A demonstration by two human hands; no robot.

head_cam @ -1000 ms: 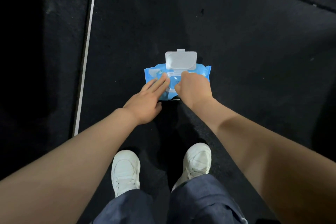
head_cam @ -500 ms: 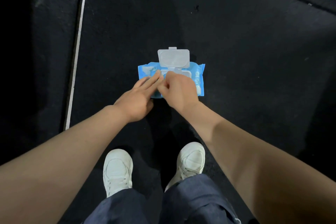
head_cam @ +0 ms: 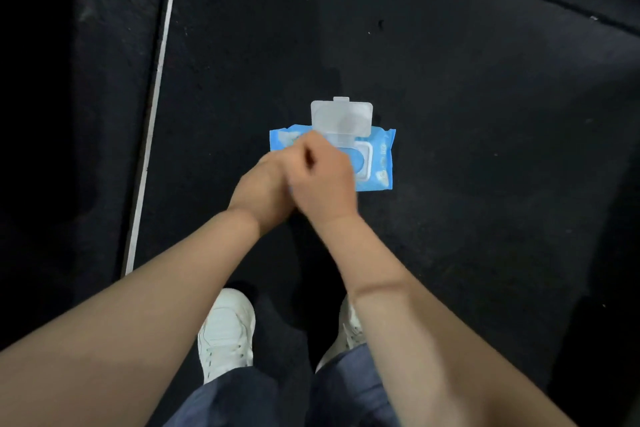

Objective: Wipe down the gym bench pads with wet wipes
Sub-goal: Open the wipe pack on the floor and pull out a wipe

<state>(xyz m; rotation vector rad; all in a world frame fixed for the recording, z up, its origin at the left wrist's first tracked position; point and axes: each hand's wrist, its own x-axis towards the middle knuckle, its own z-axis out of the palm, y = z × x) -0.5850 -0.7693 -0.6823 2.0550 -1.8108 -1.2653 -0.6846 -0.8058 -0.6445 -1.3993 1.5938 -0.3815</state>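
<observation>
You're fetching a wipe: the wipes pack [head_cam: 379, 163] lies mid-frame on the floor [head_cam: 485, 114], lid [head_cam: 341, 116] open. Your right hand [head_cam: 320, 180] is curled over it, your left hand [head_cam: 259, 189] alongside; whether either grips anything, I cannot tell. Next, draw one sheet free.

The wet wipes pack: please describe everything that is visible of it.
The wet wipes pack is a soft, light blue packet that lies flat on the dark floor. Its translucent white lid is flipped open, away from the person. Both hands cover its left part: the right hand is curled over it, the left hand beside.
</observation>
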